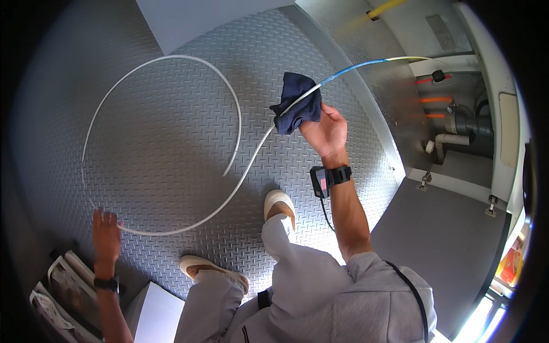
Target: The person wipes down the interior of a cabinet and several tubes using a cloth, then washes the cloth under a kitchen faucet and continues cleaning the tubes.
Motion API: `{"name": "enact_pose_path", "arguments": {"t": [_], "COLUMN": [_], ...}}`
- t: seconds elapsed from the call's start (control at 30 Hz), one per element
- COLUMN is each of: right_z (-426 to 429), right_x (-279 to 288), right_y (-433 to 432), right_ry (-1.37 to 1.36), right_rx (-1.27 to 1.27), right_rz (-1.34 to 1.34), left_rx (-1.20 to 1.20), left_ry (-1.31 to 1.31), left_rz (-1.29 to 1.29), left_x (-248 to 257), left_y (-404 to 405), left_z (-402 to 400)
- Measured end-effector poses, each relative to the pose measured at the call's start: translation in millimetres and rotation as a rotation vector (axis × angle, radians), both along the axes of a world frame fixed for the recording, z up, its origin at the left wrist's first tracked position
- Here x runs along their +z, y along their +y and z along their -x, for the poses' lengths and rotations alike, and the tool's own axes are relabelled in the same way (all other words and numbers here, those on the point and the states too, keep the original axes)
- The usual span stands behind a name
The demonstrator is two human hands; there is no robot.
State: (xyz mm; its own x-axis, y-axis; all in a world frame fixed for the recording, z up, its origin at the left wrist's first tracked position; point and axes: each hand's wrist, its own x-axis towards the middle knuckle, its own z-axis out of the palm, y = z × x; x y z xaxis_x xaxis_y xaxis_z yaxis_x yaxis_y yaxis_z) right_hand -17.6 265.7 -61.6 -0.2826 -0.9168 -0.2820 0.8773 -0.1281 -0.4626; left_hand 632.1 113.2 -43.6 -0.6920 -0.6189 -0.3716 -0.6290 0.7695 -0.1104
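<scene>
A long white flexible tube or cable (pixel 253 158) makes a wide loop above the tread-plate floor. My left hand (pixel 106 238) grips it at the lower left, fingers wrapped around it. My right hand (pixel 327 133), palm turned up, holds a dark navy cloth (pixel 292 85) against the line. Most of the right fingers are hidden behind the cloth. Past the cloth, the line turns blue (pixel 352 68), then yellowish, and runs into an open cabinet at the right. One end (pixel 224 174) of the line hangs loose inside the loop.
Inside the cabinet (pixel 463 160) are grey drain pipes (pixel 454 139) and orange-red lines (pixel 435 100). Its dark hinged door (pixel 437 240) stands open beside me. A white box (pixel 158 315) and a bin with packages (pixel 68 283) are at lower left. A grey panel (pixel 206 21) juts in at the top.
</scene>
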Motion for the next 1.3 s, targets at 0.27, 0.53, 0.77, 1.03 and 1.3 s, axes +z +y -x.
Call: {"name": "enact_pose_path", "arguments": {"t": [0.27,0.53,0.77,1.03,1.3], "right_z": [-4.2,0.3,-30.0,-63.3,-35.2], "right_x": [22.1,17.7,4.4,19.0,8.2], "right_y": [0.8,2.2,-4.8,-12.5,7.0], "right_ry": [0.348,0.710,0.819,0.679,0.790], "right_rx": [-0.086,-0.110,-0.215,-0.171,-0.215], "right_rz": [-0.053,-0.349,-0.499,-0.501,-0.375], "left_rx": [0.164,0.148,0.024,0.207,0.154], "left_ry": [-0.122,-0.128,0.434,1.107,1.270], "left_rz": [0.014,0.092,-0.319,-0.597,-0.691], "left_x": [-14.8,14.0,71.8,-26.8,-24.3], "left_y": [-85.2,-86.6,56.5,73.7,46.8], "left_z": [109.7,182.5,358.0,455.9,469.3]}}
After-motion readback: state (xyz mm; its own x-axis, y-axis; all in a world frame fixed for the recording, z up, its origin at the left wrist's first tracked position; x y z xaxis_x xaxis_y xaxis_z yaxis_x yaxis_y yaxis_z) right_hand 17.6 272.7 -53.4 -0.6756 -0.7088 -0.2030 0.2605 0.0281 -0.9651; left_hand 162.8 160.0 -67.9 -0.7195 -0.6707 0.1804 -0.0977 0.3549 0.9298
